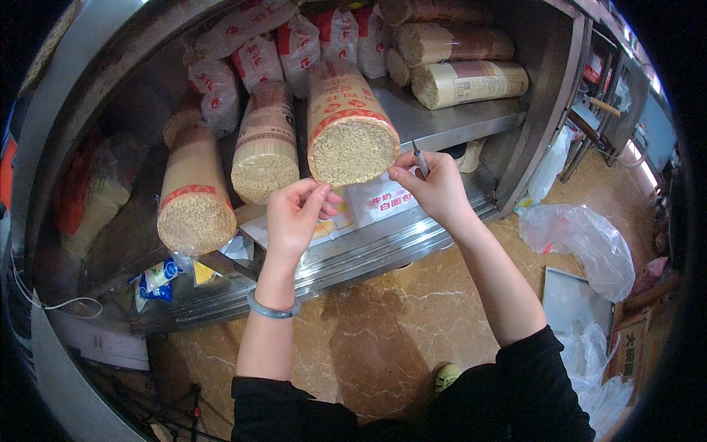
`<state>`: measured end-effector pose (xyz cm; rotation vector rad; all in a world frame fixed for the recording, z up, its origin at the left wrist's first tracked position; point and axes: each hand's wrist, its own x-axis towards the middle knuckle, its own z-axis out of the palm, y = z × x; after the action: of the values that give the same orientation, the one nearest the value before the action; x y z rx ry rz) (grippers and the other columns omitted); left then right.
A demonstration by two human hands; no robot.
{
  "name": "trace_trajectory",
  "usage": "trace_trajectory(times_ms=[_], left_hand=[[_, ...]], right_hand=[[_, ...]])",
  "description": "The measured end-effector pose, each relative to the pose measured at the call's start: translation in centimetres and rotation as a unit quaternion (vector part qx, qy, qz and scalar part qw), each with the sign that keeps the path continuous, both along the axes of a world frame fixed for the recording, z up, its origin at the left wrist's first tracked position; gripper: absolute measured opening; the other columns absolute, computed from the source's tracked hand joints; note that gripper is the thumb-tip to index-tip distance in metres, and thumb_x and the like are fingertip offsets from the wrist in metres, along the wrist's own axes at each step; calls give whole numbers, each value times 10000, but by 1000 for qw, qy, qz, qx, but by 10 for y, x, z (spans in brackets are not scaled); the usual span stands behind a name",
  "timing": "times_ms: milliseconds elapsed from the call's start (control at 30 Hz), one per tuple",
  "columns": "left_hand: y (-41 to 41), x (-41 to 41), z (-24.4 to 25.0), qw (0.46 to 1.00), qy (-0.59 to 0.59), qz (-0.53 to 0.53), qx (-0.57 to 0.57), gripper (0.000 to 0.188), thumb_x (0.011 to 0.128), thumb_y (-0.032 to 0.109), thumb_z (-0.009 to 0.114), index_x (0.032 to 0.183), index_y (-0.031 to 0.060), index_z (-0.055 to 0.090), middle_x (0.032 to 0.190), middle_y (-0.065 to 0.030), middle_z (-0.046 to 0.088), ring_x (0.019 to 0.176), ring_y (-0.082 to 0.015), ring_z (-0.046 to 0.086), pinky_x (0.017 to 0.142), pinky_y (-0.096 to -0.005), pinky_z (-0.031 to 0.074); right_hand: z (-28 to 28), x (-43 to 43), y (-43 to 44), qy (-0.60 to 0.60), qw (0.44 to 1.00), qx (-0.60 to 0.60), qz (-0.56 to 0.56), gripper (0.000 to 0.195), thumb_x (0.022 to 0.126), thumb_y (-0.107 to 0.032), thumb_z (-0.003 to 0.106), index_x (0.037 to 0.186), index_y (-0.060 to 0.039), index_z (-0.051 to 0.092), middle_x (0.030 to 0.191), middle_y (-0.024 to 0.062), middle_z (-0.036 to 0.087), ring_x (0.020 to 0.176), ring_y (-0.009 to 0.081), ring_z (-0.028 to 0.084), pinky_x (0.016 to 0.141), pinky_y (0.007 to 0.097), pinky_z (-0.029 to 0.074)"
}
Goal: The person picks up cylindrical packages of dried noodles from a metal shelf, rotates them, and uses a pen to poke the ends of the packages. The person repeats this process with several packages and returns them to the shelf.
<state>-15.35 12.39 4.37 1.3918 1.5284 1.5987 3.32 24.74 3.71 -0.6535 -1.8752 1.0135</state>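
A paper-wrapped roll of dried noodles (353,149) juts over the front edge of a metal shelf, its round cut end facing me. My left hand (298,215) pinches the lower left rim of its wrapping between thumb and fingers. At the lower right rim, my right hand (433,185) touches the wrapping with thumb and fingertip, while a slim pointed tool (420,158), perhaps a pen or knife, is held in the same hand, tip up. Two similar rolls, one with a clear-topped wrap (265,174) and one with a red band (196,221), stick out to the left.
Behind stand white-and-red plastic packages (298,47); more noodle rolls (469,85) lie stacked on the shelf (442,121) at right. Below are a printed carton (386,199) and metal cabinet tracks (364,248). Plastic bags (580,237) and a metal tray (577,301) lie on the floor at right.
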Motion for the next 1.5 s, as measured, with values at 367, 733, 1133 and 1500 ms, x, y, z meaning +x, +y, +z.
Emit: trace_trajectory(times_ms=[367, 733, 1133, 1500], left_hand=[[1, 2, -8, 999, -2, 4, 50, 147, 905, 93, 572, 879, -31, 647, 824, -91, 678, 661, -108, 614, 601, -229, 496], [3, 22, -9, 996, -51, 51, 59, 179, 907, 134, 562, 871, -22, 641, 820, -89, 684, 626, -97, 603, 558, -213, 464], [9, 13, -22, 991, -17, 43, 123, 134, 893, 54, 564, 861, -48, 644, 791, -70, 675, 655, -83, 597, 595, -207, 473], [10, 6, -26, 993, 5, 31, 116, 138, 896, 81, 571, 852, -27, 644, 816, -97, 680, 683, -98, 596, 640, -225, 464]], right_hand=[[18, -2, -13, 52, 997, 8, -50, 211, 890, -115, 550, 1060, 10, 534, 770, 94, 611, 694, 154, 592, 630, 287, 477], [17, 2, -68, -143, 981, 123, -39, 103, 818, -64, 588, 897, 0, 605, 764, 211, 611, 703, 349, 615, 625, 416, 478], [15, -8, -58, -104, 974, 195, -48, 95, 814, -112, 583, 827, -25, 618, 758, 199, 608, 722, 375, 609, 654, 458, 483], [16, -10, -51, -113, 980, 159, -28, 128, 828, -131, 584, 845, -33, 665, 727, 193, 622, 715, 358, 624, 632, 433, 491]])
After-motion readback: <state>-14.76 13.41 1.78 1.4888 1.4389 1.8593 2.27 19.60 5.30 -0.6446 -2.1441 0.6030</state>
